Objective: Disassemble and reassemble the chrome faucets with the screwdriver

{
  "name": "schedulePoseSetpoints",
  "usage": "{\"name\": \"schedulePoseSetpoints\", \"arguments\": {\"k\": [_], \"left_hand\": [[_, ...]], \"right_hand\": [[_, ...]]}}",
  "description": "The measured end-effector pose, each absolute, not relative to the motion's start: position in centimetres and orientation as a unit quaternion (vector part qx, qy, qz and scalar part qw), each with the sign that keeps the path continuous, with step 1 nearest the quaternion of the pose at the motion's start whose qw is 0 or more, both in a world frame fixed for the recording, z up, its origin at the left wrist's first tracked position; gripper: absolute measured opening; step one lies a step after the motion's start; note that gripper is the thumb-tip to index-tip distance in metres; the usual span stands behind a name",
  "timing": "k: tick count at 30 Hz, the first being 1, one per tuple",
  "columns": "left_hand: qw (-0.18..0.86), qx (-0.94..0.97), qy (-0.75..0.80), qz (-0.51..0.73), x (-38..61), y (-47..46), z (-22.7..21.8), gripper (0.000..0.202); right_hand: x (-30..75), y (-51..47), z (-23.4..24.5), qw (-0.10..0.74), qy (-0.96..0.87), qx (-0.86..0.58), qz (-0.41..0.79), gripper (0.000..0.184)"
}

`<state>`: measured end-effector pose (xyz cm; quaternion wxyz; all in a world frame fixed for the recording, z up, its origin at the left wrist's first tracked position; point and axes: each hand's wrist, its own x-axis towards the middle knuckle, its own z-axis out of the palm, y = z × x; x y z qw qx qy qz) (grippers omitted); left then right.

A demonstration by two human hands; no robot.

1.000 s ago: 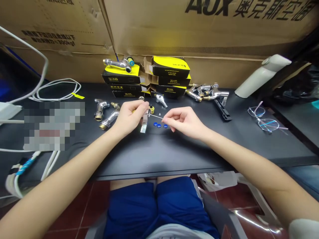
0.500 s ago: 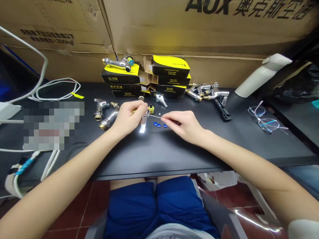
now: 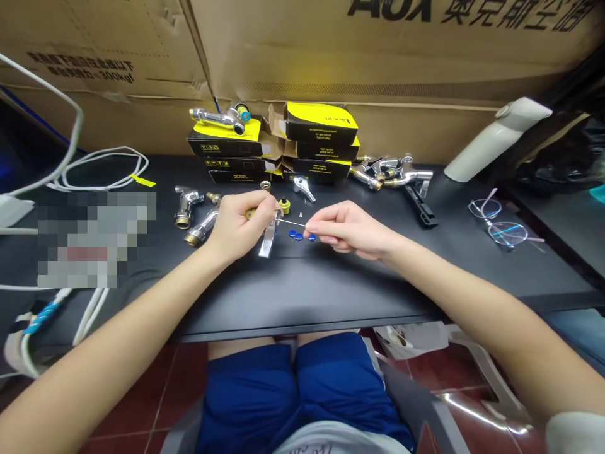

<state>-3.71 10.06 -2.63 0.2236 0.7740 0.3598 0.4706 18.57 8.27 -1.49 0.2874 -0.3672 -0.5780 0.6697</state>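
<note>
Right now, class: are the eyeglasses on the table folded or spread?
Spread: the eyeglasses have their temple arms extended outward, not folded in.

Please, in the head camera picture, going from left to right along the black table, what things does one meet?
White cable coil, chrome faucet body, left hand, chrome lever handle, blue round caps, right hand, chrome faucet group, eyeglasses.
</note>
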Motion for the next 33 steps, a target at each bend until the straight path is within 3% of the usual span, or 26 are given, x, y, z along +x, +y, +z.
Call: {"name": "schedulePoseSetpoints", "arguments": {"k": [5,16,24,29,33], "left_hand": [[0.215,0.777,0.372,0.46,-3.8,10.0,-2.5,0.03],[0.172,0.772,0.404,0.459,-3.5,10.2,-2.9,0.028],[0.248,0.668,0.404,0.574,-3.8,11.5,-3.4,0.025],[0.291,0.649,0.376,0.594,-3.6,11.9,-3.5,0.039],[0.292,0.648,0.38,0.592,-3.6,11.9,-3.5,0.036]], "right_hand": [[18.6,8.3,-1.3,0.265,-0.539,-0.365,0.711,0.023],[18.4,8.6,-1.5,0.279,-0.559,-0.376,0.684,0.022],[19.0,9.6,-1.6,0.461,-0.568,-0.454,0.508,0.015],[20.9,11.6,-1.6,0.416,-0.663,-0.495,0.377,0.012],[21.9,12.2,-2.1,0.382,-0.744,-0.507,0.21,0.008]]}}
